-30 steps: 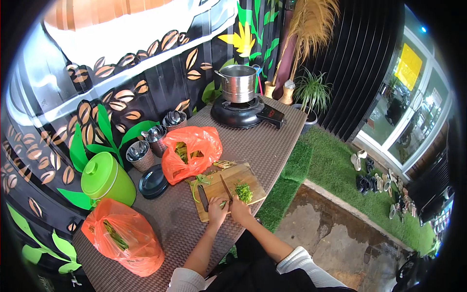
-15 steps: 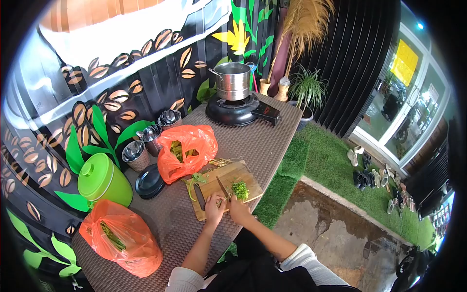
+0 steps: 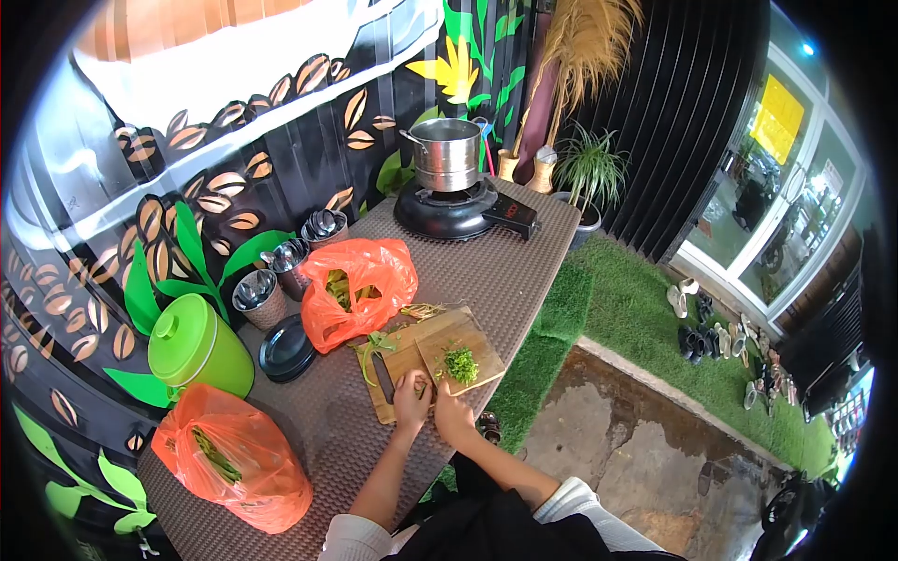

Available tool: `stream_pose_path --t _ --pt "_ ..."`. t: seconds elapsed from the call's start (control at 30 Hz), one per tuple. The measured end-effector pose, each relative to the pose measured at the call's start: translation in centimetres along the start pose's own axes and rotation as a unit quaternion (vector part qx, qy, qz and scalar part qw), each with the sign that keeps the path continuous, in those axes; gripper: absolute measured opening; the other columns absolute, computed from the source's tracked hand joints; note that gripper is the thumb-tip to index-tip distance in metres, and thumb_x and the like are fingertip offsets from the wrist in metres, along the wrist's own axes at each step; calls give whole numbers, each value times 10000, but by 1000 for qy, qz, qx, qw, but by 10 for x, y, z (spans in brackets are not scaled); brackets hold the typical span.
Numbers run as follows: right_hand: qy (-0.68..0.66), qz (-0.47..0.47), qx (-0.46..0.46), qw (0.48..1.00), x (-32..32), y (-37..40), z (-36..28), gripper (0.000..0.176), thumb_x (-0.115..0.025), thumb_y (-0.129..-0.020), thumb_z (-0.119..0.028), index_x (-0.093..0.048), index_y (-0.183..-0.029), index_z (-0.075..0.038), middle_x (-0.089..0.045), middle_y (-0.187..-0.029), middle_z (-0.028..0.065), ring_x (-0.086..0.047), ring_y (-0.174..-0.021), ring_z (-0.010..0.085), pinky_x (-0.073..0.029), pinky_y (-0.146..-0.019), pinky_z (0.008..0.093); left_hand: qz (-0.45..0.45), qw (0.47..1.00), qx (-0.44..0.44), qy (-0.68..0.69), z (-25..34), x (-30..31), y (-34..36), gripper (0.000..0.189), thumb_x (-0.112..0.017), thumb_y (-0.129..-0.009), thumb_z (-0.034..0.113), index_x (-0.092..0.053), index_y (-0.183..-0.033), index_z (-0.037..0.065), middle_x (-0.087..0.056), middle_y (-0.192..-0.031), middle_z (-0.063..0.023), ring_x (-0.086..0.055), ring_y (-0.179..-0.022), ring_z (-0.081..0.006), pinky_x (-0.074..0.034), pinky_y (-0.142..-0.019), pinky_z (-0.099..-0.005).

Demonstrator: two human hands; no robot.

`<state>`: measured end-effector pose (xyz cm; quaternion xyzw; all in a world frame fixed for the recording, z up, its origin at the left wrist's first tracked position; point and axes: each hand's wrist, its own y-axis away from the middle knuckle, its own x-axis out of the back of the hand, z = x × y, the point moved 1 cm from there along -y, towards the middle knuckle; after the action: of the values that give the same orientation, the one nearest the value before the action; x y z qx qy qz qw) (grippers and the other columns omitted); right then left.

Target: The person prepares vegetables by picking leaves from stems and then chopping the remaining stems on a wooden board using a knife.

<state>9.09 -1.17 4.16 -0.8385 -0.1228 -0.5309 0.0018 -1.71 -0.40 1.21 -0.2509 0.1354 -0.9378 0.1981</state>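
Observation:
On the wooden cutting board (image 3: 402, 360) near the table's front edge lies a pile of chopped greens (image 3: 460, 366). My left hand (image 3: 412, 400) is closed at the board's front edge, with a bit of green stem showing at its fingers. Close beside it on the right, my right hand (image 3: 453, 411) is closed round a knife, whose handle is hidden and whose thin blade points away over the board. Loose stems and leaves (image 3: 376, 346) lie at the board's left side. An orange bag (image 3: 360, 292) holding leaves stands just behind.
A steel pot (image 3: 446, 154) sits on a black burner (image 3: 444, 210) at the table's far end. Cutlery cups (image 3: 259, 297), a dark plate (image 3: 287, 348), a green lidded bucket (image 3: 201, 346) and another orange bag (image 3: 234, 458) stand on the left.
My right hand has moved slightly down and left, toward my body, and the knife blade has shifted with it. My left hand has turned a little and its fingers are more curled.

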Motion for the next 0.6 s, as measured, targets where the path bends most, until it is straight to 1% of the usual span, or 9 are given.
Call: stream_pose_path --t 0.17,0.27,0.33,0.4,0.43,0.47,0.5,0.53,0.6 --pt "13 39 43 998 1 -17 6 230 -515 -861 -157 -400 -1010 -25 -650 -750 235 -670 -703 366 -545 -605 446 3 1000 -8 5 2 0 5 162 -654 -778 58 -567 -912 31 -578 -813 -108 -565 -790 -263 -466 -701 -359" --pt "21 34 17 999 7 -13 18 261 -520 -864 -195 -397 -1014 -20 -646 -740 239 -665 -693 373 -536 -596 464 15 999 -43 -21 -10 -1 9 137 -639 -788 40 -582 -911 26 -588 -818 -113 -580 -801 -265 -471 -706 -353" --pt "-38 12 -10 999 25 -3 21 339 -514 -864 -207 -369 -1087 3 -632 -745 261 -643 -711 418 -516 -651 506 15 997 -64 -41 -8 0 8 128 -631 -791 30 -588 -911 21 -592 -817 -113 -589 -798 -262 -474 -705 -346" --pt "-58 40 -10 997 26 -2 31 376 -542 -852 -254 -380 -1071 7 -620 -744 271 -624 -722 442 -496 -675 523 -18 999 -26 12 -7 -2 3 137 -644 -776 9 -598 -905 -4 -601 -796 -111 -594 -737 -239 -479 -669 -326" --pt "-110 44 15 993 28 -3 36 376 -548 -849 -258 -386 -1070 1 -615 -756 278 -615 -735 450 -487 -682 528 -18 999 -26 12 -4 -5 -1 137 -644 -776 9 -598 -905 -4 -601 -796 -111 -594 -737 -239 -479 -669 -326" --pt "-162 48 41 985 29 -4 40 376 -554 -846 -263 -392 -1068 -6 -610 -769 285 -606 -749 459 -478 -689 532 -56 996 14 72 -2 -10 -5 157 -656 -759 -14 -614 -910 -4 -610 -802 -101 -583 -729 -199 -474 -670 -307" --pt "-162 39 39 985 29 -2 45 350 -546 -856 -256 -398 -1067 -19 -607 -799 286 -597 -768 460 -468 -689 533 -94 985 53 133 0 -13 -8 181 -669 -742 -38 -630 -916 -5 -620 -809 -91 -573 -721 -159 -470 -671 -289" --pt "-162 39 38 985 27 -1 46 350 -546 -856 -256 -398 -1067 -19 -607 -799 286 -597 -768 460 -468 -689 533 -95 985 52 133 2 -15 -10 181 -669 -742 -38 -630 -916 -5 -620 -809 -91 -573 -721 -159 -470 -671 -289" --pt "-148 74 53 985 25 6 49 317 -516 -880 -236 -396 -1086 -26 -605 -763 291 -597 -730 470 -475 -655 541 -36 991 56 117 -1 -23 -13 166 -696 -728 -11 -659 -888 5 -625 -788 -88 -553 -677 -155 -458 -633 -299"
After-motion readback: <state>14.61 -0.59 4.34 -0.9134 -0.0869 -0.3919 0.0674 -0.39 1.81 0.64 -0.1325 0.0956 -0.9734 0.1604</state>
